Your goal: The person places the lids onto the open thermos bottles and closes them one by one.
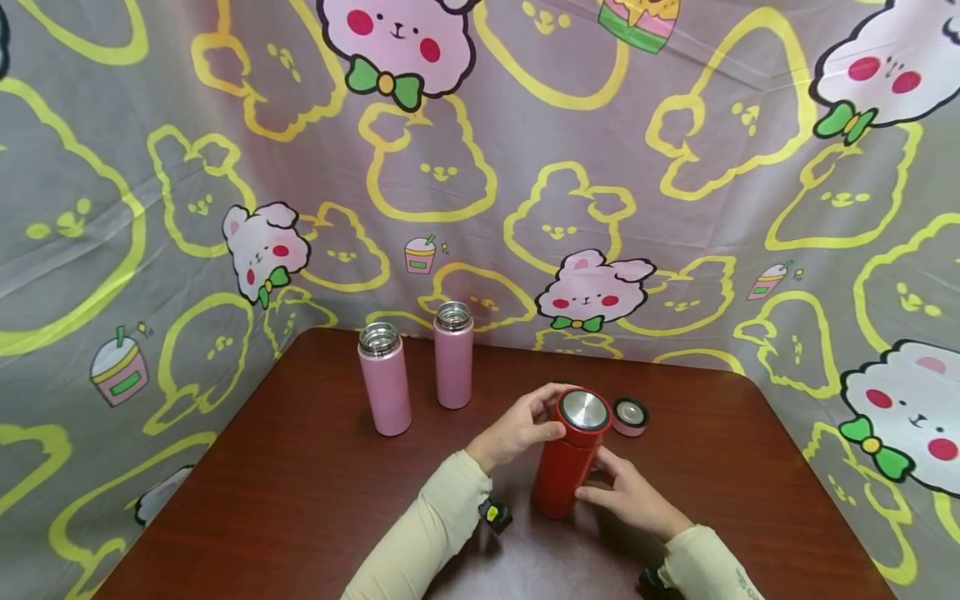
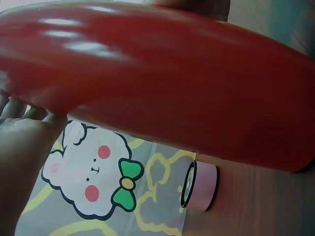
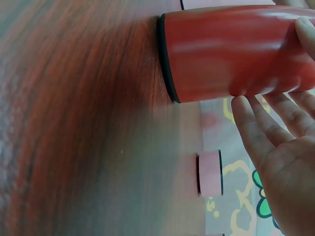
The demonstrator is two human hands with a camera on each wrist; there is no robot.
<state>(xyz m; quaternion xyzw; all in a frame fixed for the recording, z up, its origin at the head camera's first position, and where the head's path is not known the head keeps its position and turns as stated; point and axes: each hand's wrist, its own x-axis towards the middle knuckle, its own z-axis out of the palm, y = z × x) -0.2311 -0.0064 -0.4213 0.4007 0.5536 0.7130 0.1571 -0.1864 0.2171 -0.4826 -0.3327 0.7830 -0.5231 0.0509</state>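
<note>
From the head view, a tall red metal flask (image 1: 566, 467) is standing upright on the dark brown wooden table (image 1: 300, 500), just in front of the person. The left hand (image 1: 517, 429) is curling round the flask's red cap with its steel top (image 1: 583, 411), while the right hand (image 1: 630, 496) is steadying the lower body with relaxed fingers laid against it. Judging by the grip, the cap is being turned on or off (which way cannot be told); next the left hand would need to twist while the right holds firm. A small pink lid (image 1: 630, 416) is lying just beside the flask, and two open pink metal flasks (image 1: 385, 379) (image 1: 453, 354) are standing well apart to the left.

In the left wrist view, the red flask (image 2: 162, 78) is filling the frame, blurred; the fingers (image 2: 19, 147) are largely cut off.

In the right wrist view, the flask's base (image 3: 170, 59) is resting on the table, fingertips (image 3: 256, 128) touching its side; a pink lid (image 3: 210, 173) lies beyond.
</note>
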